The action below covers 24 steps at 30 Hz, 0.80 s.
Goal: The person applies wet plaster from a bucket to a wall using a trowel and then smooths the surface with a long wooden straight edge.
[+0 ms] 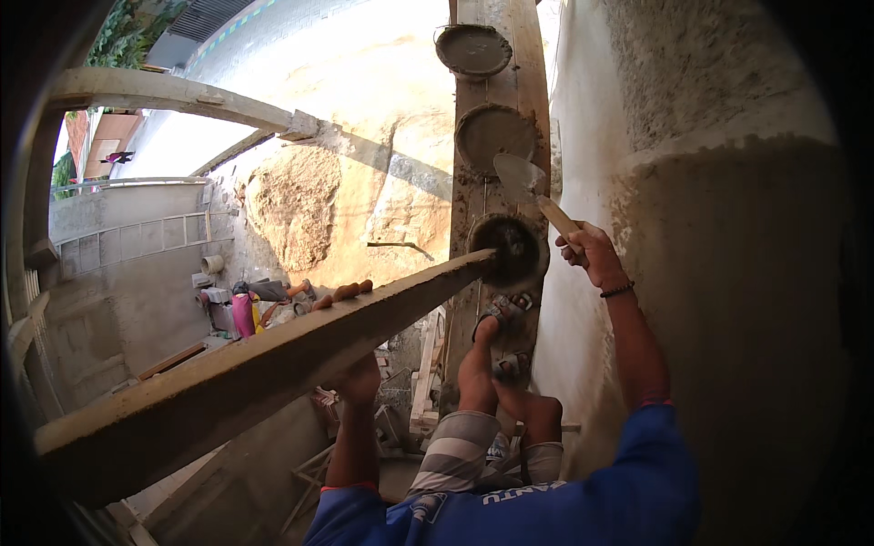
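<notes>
My left hand (pixel 360 378) is closed around a long, mortar-coated straightedge board (pixel 264 369), its fingers curled over the upper edge. The board slants from the lower left toward the planks, its far end overlapping a dark bucket (pixel 503 217); whether it touches the bucket I cannot tell. In my right hand (pixel 596 257) is the wooden handle of a trowel (pixel 521 176). Its grey blade points away, over the near edge of a round pan (pixel 462 138) of wet mortar. Another mortar pan (pixel 441 56) stands farther along.
I stand in sandals on narrow raised scaffold planks (pixel 530 91). Close on the right rises a wall (pixel 728 273) with a dark, smoother lower part and rough upper part. Far below on the left, another person (pixel 244 311) is beside blocks. A wooden beam (pixel 173 91) crosses the upper left.
</notes>
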Each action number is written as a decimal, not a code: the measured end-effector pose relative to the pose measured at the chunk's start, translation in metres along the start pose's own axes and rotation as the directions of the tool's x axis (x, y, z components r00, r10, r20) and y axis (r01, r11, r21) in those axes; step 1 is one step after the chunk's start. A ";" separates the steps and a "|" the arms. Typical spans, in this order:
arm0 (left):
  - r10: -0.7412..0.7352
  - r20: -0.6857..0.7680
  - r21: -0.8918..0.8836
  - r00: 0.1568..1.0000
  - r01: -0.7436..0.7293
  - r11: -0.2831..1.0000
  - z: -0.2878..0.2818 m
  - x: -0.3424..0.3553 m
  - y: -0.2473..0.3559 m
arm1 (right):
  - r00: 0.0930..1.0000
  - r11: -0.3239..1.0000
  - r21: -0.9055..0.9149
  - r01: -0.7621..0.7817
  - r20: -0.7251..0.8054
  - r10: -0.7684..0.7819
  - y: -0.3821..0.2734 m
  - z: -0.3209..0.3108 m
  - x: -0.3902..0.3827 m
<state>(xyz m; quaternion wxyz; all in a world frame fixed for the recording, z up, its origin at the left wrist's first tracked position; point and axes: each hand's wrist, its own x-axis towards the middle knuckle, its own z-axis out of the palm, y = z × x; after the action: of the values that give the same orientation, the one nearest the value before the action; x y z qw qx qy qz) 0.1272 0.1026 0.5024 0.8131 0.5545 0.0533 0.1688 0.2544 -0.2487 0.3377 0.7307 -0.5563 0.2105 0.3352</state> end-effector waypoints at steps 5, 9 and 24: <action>-0.086 0.086 0.144 0.993 0.073 0.987 -0.008 -0.019 0.020 | 0.964 0.917 0.351 -0.192 0.242 0.110 0.041 0.027 -0.100; -0.220 0.103 0.280 0.970 0.184 0.942 -0.018 -0.036 0.042 | 0.969 0.981 0.162 -0.102 0.237 0.062 0.038 0.064 -0.162; -0.225 0.229 0.452 0.947 0.101 0.886 0.018 -0.030 0.053 | 0.826 0.725 -0.397 0.562 0.236 -0.511 -0.047 0.159 -0.312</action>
<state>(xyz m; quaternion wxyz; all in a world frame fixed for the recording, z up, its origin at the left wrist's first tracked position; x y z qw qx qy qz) 0.0921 0.0944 0.5549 0.6798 0.7331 0.0228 0.0046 0.0643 -0.1843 0.6280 0.6574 -0.7273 -0.0837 0.1786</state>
